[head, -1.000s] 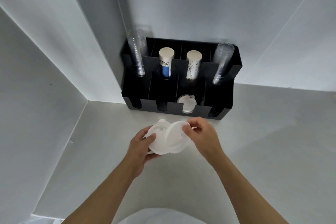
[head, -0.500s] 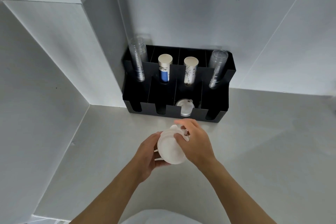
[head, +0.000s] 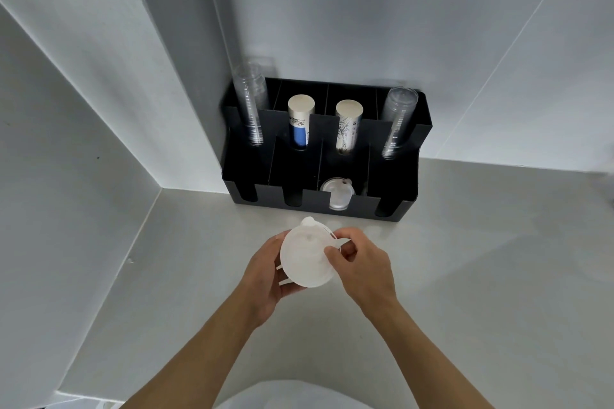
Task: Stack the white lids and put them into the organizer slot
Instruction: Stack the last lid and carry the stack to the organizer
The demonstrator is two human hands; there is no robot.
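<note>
I am at the stacking step: my left hand (head: 265,271) cups the white lids (head: 307,257) at frame centre, above the counter (head: 465,259). My right hand (head: 360,262) fingers pinch their right rim. Next I must carry them up to the organizer (head: 392,189) slot with a lid (head: 338,193).

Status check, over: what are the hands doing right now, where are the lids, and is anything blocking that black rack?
Left hand and right hand both gripping white lids, held above counter. Organizer front slot already holds a lid. Path clear.
</note>
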